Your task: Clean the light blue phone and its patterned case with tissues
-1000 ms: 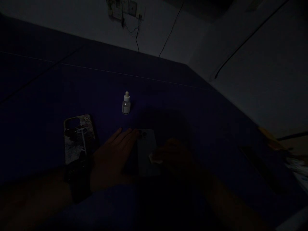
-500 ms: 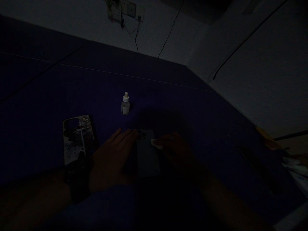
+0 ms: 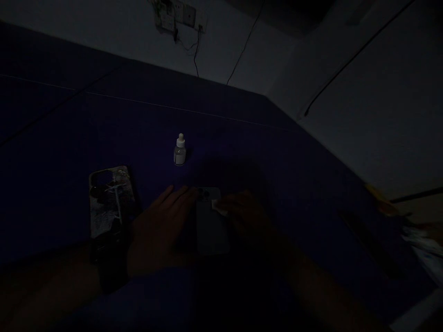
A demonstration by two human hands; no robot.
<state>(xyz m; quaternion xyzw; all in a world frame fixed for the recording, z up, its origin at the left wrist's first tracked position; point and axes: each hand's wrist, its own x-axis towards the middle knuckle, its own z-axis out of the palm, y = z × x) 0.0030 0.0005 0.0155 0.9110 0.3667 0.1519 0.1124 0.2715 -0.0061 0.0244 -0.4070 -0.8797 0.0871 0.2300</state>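
A smartphone (image 3: 211, 230) lies back-up on the dark blue surface, its camera lenses at the upper left. My left hand (image 3: 157, 228), with a dark watch on the wrist, holds it along its left side: the fingers reach the upper corner and the thumb stretches to the lower edge. In my right hand (image 3: 244, 214) a small white piece (image 3: 218, 207), like a folded wipe or pad, is pinched and touches the phone's back. Its exact kind cannot be made out in the dim light. Beyond the hands stands a small dropper bottle (image 3: 179, 154) with a white top.
Left of the phone lies a patterned phone case (image 3: 112, 203), partly behind my left wrist. A long dark flat object (image 3: 370, 244) rests at the right, near some cluttered items (image 3: 424, 244). Wall sockets (image 3: 183, 16) with cables are at the back.
My right hand has slid the white piece slightly left across the phone's back. My left hand and the phone stay in place, and the picture is a little darker.
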